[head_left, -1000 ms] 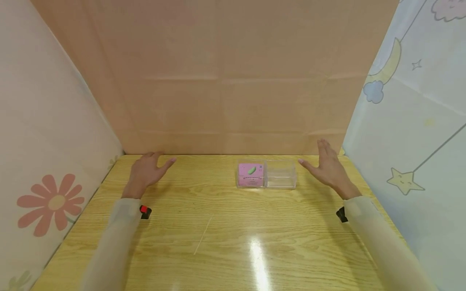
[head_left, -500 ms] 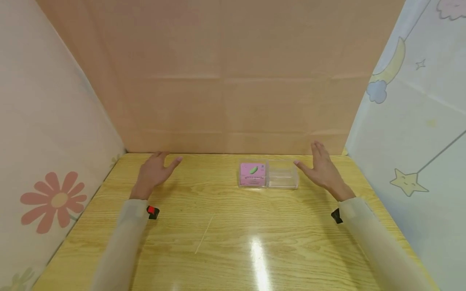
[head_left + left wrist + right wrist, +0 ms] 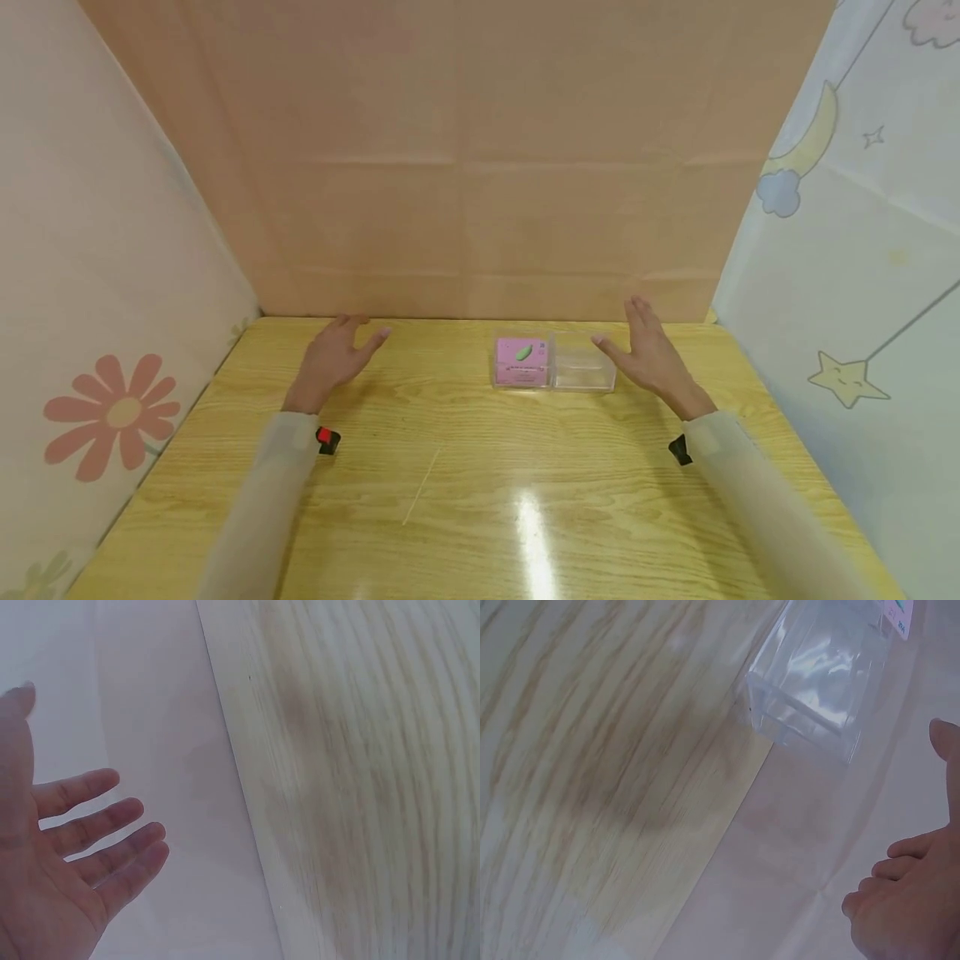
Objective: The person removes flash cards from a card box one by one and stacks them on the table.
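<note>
Clear plastic container [image 3: 584,372], pink card [image 3: 522,361] at its left, is seen right of the frame's centre, long axis laid crosswise — its right end flanked closely by the right hand [image 3: 652,360], the left hand [image 3: 332,360] well apart; both are spread, nothing gripped.

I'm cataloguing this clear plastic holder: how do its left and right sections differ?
The left section shows a pink card with a green picture; the right section is see-through. The right section is nearer the right hand, the left section farther. Both sit side by side on the table.
</note>
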Available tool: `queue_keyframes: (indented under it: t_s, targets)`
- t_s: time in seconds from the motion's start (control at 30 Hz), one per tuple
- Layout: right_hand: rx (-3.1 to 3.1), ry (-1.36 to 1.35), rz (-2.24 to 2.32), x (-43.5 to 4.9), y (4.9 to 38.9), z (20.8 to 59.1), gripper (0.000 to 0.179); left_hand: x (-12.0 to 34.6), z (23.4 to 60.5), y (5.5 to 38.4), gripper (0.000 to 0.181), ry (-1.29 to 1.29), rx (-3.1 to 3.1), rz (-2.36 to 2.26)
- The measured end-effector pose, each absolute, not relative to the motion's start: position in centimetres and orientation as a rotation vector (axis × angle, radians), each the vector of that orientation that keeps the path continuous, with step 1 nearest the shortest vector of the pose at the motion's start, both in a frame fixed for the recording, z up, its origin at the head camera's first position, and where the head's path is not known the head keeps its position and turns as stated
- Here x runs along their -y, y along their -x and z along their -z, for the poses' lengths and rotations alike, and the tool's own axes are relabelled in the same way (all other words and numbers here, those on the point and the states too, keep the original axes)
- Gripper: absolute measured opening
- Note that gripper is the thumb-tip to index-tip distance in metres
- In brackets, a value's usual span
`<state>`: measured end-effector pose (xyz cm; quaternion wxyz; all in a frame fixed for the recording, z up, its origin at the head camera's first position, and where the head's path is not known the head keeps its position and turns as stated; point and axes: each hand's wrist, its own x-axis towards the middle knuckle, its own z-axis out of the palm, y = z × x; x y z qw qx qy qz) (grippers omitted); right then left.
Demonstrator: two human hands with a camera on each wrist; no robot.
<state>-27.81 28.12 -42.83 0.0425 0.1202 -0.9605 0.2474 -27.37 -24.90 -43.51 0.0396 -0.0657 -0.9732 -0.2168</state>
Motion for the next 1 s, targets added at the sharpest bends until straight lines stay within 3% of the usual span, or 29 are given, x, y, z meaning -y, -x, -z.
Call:
queue_keyframes:
  t_s: [0.3, 1.0]
  targets:
    - [2.938, -0.398, -0.779, -27.2, 27.8, 42.9, 0.102, 23.4, 43.9, 27.2, 0.054, 0.314, 2.934, 0.639]
    - [2.958, -0.446, -0.801, -25.1, 27.5, 44.0, 0.09, 19.2, 43.3, 27.1, 0.049, 0.473, 2.929, 0.609]
